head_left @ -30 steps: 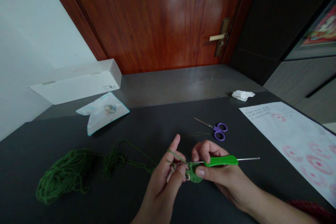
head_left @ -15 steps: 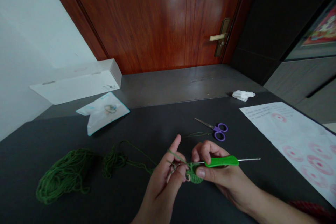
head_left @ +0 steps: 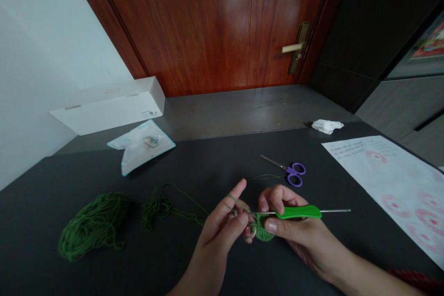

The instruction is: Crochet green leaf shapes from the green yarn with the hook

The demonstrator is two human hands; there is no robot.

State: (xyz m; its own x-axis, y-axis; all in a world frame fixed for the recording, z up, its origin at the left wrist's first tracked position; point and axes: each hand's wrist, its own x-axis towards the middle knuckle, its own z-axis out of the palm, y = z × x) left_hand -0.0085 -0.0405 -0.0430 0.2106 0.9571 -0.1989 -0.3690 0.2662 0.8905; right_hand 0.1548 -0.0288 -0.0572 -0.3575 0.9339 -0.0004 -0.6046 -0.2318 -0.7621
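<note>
My right hand [head_left: 294, 229] is closed around a green-handled crochet hook [head_left: 300, 212], its metal tip pointing left into a small green crocheted piece [head_left: 262, 232]. My left hand [head_left: 224, 226] pinches that piece, index finger raised with a strand of green yarn over it. The strand runs left across the black table [head_left: 208, 162] to a loose pile of green yarn [head_left: 95, 224].
Purple-handled scissors [head_left: 289, 171] lie just beyond my hands. A printed sheet with pink circles [head_left: 395, 180] lies at the right, a crumpled white tissue [head_left: 327, 126] behind it. A plastic packet [head_left: 144, 144] and a white box [head_left: 111, 108] sit at the back left before a wooden door [head_left: 215, 23].
The view has shifted slightly, so everything sits a little further right. Both hands keep their grip; the left fingers have moved slightly on the crocheted piece.
</note>
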